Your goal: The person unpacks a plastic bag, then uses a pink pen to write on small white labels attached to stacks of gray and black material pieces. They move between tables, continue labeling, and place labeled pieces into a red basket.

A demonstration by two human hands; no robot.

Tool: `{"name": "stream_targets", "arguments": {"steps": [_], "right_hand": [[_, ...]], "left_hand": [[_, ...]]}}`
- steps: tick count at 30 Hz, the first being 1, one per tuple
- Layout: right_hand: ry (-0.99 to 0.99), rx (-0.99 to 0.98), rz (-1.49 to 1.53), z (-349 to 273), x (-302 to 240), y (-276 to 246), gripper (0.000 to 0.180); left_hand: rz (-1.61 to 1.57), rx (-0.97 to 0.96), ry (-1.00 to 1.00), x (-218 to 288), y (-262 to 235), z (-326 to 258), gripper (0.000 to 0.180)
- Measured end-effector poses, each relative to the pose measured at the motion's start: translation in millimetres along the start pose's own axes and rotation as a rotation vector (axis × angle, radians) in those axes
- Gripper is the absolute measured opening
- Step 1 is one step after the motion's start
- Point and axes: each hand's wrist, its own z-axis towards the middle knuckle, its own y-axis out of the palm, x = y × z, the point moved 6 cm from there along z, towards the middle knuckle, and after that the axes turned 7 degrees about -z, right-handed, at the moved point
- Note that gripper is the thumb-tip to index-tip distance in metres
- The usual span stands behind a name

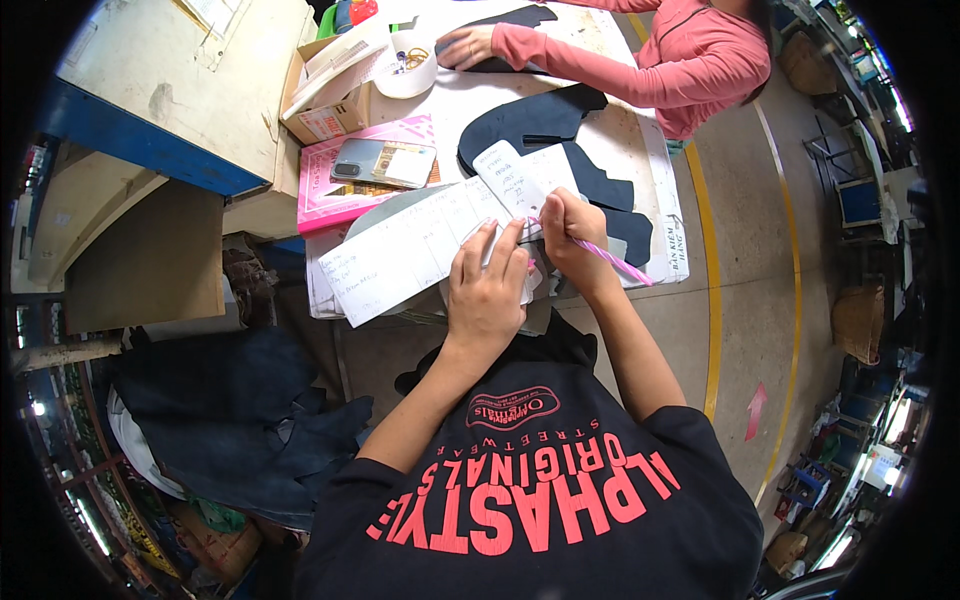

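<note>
At the far left, a heap of dark blue cloth pieces (230, 420) lies low beside the table, below a flat brown cardboard sheet (145, 260). On the table (655, 170), a pink book (345, 185) carries a phone (383, 162) with a pale card against its right end, and an open cardboard box (325, 90) stands behind the book. A long white ruled paper form (400, 250) runs from the table's near left edge up toward the centre, where smaller white slips (520, 180) overlap its right end. The left hand (487, 290) lies palm down on the right part of the form; its fingers (478, 245) are spread and pressed flat against the paper, pinning it without pinching. The paper extends out to the left of this hand and under it. Just right of it, touching or nearly touching it, the right hand (570, 235) is closed around a pink pen (610, 260). The pen's tip end sits at the fingertips on the slips, and its shaft slants down and to the right, out past the wrist. Dark blue cut fabric pieces (560, 125) lie flat on the table beyond and to the right of both hands. At the far edge, another person in a pink sleeve (600, 60) rests a hand (465, 45) on a further dark piece (515, 20).
</note>
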Motion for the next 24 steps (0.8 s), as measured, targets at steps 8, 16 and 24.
{"name": "stream_targets", "arguments": {"steps": [8, 16, 24], "right_hand": [[-0.006, 0.109, -0.022, -1, 2, -5, 0.042], [0.034, 0.113, 0.031, -2, 4, -6, 0.037], [0.113, 0.129, 0.124, -4, 11, -4, 0.044]], "left_hand": [[-0.001, 0.002, -0.003, 0, 1, -1, 0.020], [0.003, -0.001, -0.001, 1, 0, 0, 0.019], [0.001, 0.001, -0.002, 0, -1, 0, 0.020]]}}
